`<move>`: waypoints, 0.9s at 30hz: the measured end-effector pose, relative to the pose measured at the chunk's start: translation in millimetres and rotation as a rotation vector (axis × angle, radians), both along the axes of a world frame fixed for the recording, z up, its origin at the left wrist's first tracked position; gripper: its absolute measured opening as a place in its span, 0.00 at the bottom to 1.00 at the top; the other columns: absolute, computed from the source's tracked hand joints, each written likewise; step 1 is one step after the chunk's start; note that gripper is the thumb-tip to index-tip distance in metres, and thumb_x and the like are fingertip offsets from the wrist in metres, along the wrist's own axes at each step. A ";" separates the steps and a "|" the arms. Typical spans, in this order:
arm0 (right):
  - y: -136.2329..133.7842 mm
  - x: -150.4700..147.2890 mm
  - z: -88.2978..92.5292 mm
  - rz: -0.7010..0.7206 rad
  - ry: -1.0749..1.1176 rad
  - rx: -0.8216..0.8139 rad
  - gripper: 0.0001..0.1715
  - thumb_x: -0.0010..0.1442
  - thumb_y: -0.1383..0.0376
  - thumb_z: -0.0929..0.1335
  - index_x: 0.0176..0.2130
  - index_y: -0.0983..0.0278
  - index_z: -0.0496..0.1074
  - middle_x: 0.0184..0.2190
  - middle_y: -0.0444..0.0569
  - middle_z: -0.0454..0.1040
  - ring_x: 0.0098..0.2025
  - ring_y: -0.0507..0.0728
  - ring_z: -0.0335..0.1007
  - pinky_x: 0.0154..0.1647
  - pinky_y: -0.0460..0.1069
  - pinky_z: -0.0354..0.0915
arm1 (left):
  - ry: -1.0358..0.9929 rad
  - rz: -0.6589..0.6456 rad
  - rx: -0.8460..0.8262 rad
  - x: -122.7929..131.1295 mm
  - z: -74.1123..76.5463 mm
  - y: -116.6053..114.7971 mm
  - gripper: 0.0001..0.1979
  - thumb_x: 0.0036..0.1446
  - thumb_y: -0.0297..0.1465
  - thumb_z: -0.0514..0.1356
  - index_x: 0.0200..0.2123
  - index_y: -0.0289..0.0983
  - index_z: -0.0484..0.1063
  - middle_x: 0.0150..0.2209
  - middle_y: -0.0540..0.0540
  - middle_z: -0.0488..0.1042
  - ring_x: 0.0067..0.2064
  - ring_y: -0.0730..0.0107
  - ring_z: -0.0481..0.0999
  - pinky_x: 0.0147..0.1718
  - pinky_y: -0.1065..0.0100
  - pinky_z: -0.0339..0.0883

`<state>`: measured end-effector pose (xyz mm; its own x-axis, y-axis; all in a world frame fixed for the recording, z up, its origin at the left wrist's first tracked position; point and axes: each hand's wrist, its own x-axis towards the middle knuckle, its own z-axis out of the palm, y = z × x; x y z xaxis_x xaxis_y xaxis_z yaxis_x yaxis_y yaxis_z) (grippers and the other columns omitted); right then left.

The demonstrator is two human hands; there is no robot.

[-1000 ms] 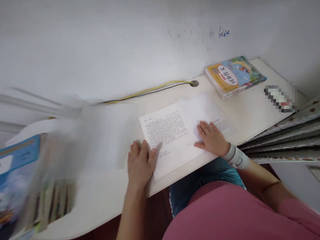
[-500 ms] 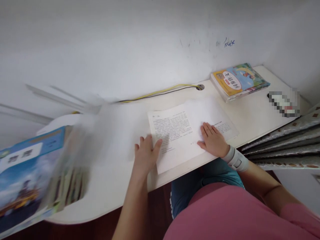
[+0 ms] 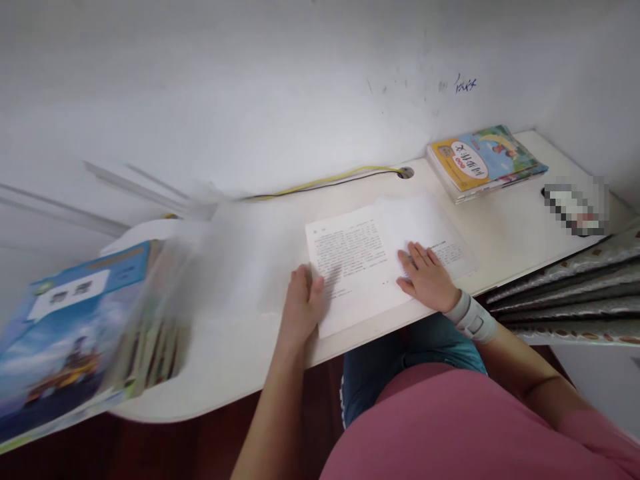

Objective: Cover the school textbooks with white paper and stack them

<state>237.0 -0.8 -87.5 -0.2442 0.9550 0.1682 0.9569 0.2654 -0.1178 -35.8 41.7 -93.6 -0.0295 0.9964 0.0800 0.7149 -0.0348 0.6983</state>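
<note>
An open book (image 3: 350,250) with printed pages lies on the white desk (image 3: 215,373), inside what looks like a clear plastic cover (image 3: 240,260) spread out to its left. My left hand (image 3: 303,303) is at the book's left edge, thumb toward the page and fingers close together around the edge. Whether it pinches the page or the cover is hard to make out. My right hand (image 3: 427,277), with a grey band on the wrist, lies flat on the right page with its fingers spread.
Blue-covered books (image 3: 85,333) are stacked at the left. Colourful booklets (image 3: 483,160) lie at the back right, beside a pixelated object (image 3: 575,208). Yellow and black cables (image 3: 325,181) run along the wall to a desk hole. A patterned curtain (image 3: 575,293) hangs at the right.
My left hand's fingers have drawn together at the book's left edge. My right hand stays flat on the page. The view has shifted slightly, moving the stack at left rightward in the picture.
</note>
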 end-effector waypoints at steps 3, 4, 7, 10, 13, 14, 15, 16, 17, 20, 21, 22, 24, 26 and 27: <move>-0.8 4.5 1.1 0.000 0.001 0.003 0.35 0.64 0.54 0.60 0.63 0.70 0.56 0.64 0.64 0.55 0.66 0.65 0.49 0.64 0.59 0.48 | 0.022 0.052 -0.052 -0.6 4.1 -5.9 0.31 0.62 0.45 0.47 0.62 0.32 0.56 0.62 0.33 0.61 0.63 0.52 0.61 0.61 0.52 0.53; -0.9 5.6 1.2 -0.001 0.002 0.002 0.34 0.64 0.54 0.59 0.63 0.70 0.57 0.64 0.64 0.55 0.66 0.64 0.49 0.64 0.59 0.48 | 0.027 0.060 -0.040 -0.1 6.4 -7.3 0.31 0.62 0.44 0.47 0.62 0.32 0.56 0.61 0.33 0.62 0.62 0.53 0.62 0.60 0.52 0.54; -0.8 7.6 0.6 -0.005 0.003 0.005 0.33 0.65 0.54 0.59 0.63 0.69 0.57 0.64 0.63 0.55 0.66 0.64 0.50 0.64 0.59 0.48 | 0.042 0.108 0.020 1.8 11.5 -10.3 0.28 0.61 0.43 0.48 0.59 0.33 0.60 0.55 0.35 0.70 0.56 0.55 0.69 0.57 0.54 0.60; -1.1 8.3 -2.2 0.003 0.001 0.019 0.33 0.65 0.54 0.58 0.63 0.69 0.56 0.64 0.63 0.55 0.66 0.64 0.50 0.64 0.60 0.48 | 0.060 0.170 0.031 3.5 14.2 -13.0 0.25 0.61 0.43 0.48 0.54 0.35 0.66 0.49 0.39 0.75 0.52 0.57 0.73 0.54 0.55 0.62; -1.9 8.7 -5.8 0.011 -0.004 0.052 0.33 0.65 0.56 0.59 0.63 0.70 0.57 0.64 0.65 0.56 0.66 0.65 0.50 0.63 0.61 0.49 | 0.059 0.159 0.016 5.5 17.1 -15.4 0.23 0.61 0.42 0.48 0.51 0.36 0.69 0.50 0.39 0.75 0.53 0.55 0.72 0.56 0.53 0.60; -2.1 8.8 -6.9 0.015 -0.009 0.064 0.33 0.65 0.56 0.59 0.63 0.71 0.57 0.63 0.66 0.56 0.66 0.66 0.50 0.63 0.62 0.49 | 0.048 0.137 -0.002 6.6 17.9 -15.8 0.22 0.60 0.42 0.49 0.50 0.36 0.69 0.50 0.39 0.74 0.53 0.54 0.72 0.56 0.53 0.59; -2.1 8.9 -7.9 0.021 -0.015 0.075 0.33 0.65 0.56 0.59 0.63 0.72 0.57 0.63 0.67 0.56 0.66 0.66 0.50 0.63 0.62 0.49 | 0.029 0.115 -0.026 7.9 18.5 -15.9 0.21 0.60 0.42 0.50 0.50 0.36 0.70 0.50 0.39 0.75 0.53 0.54 0.72 0.56 0.52 0.59; -2.1 9.0 -8.8 0.026 -0.022 0.085 0.33 0.65 0.57 0.59 0.62 0.73 0.57 0.63 0.67 0.56 0.65 0.67 0.51 0.62 0.62 0.49 | 0.000 0.092 -0.054 9.6 18.8 -15.7 0.21 0.59 0.41 0.50 0.49 0.36 0.70 0.49 0.39 0.75 0.53 0.53 0.72 0.56 0.51 0.59; -2.0 9.1 -9.4 0.032 -0.028 0.093 0.33 0.65 0.57 0.59 0.62 0.73 0.58 0.63 0.68 0.56 0.65 0.67 0.51 0.62 0.62 0.50 | -0.045 0.076 -0.080 11.7 18.6 -15.4 0.20 0.59 0.41 0.51 0.49 0.36 0.69 0.49 0.39 0.75 0.53 0.53 0.72 0.55 0.51 0.60; -1.3 9.2 -10.7 0.045 -0.041 0.114 0.33 0.65 0.58 0.59 0.62 0.75 0.58 0.63 0.69 0.56 0.65 0.68 0.52 0.62 0.62 0.50 | -0.251 0.077 -0.101 20.0 16.6 -13.9 0.22 0.57 0.41 0.54 0.52 0.36 0.66 0.52 0.38 0.72 0.54 0.56 0.71 0.55 0.54 0.61; -1.1 9.1 -10.9 0.045 -0.043 0.119 0.33 0.65 0.58 0.59 0.62 0.75 0.58 0.63 0.69 0.56 0.65 0.68 0.52 0.62 0.62 0.50 | -0.328 0.088 -0.093 22.9 16.2 -13.3 0.23 0.57 0.41 0.54 0.53 0.36 0.65 0.53 0.38 0.71 0.55 0.57 0.70 0.55 0.55 0.62; -1.0 9.1 -11.1 0.045 -0.044 0.123 0.33 0.65 0.58 0.59 0.62 0.75 0.58 0.63 0.69 0.56 0.65 0.68 0.52 0.62 0.62 0.50 | -0.402 0.106 -0.085 25.6 16.6 -12.6 0.23 0.57 0.40 0.54 0.53 0.36 0.64 0.54 0.38 0.70 0.56 0.57 0.70 0.54 0.55 0.62; -0.9 8.9 -11.1 0.041 -0.041 0.126 0.33 0.65 0.58 0.59 0.62 0.75 0.58 0.63 0.69 0.56 0.65 0.68 0.53 0.62 0.62 0.50 | -0.521 0.139 -0.071 29.1 20.7 -10.7 0.24 0.56 0.39 0.55 0.55 0.37 0.62 0.56 0.37 0.68 0.57 0.58 0.68 0.54 0.56 0.63; -0.9 8.7 -10.6 0.037 -0.029 0.123 0.33 0.65 0.58 0.59 0.62 0.75 0.58 0.63 0.69 0.56 0.65 0.68 0.52 0.62 0.62 0.50 | -0.614 0.143 -0.070 30.3 30.6 -7.7 0.29 0.53 0.36 0.57 0.58 0.38 0.59 0.59 0.36 0.65 0.57 0.58 0.68 0.53 0.56 0.64; -0.9 8.5 -10.1 0.037 -0.019 0.119 0.33 0.65 0.57 0.59 0.62 0.74 0.57 0.63 0.69 0.56 0.65 0.67 0.52 0.62 0.62 0.50 | -0.660 0.119 -0.083 30.6 38.0 -5.7 0.32 0.50 0.34 0.59 0.59 0.38 0.57 0.59 0.36 0.64 0.56 0.57 0.69 0.53 0.55 0.65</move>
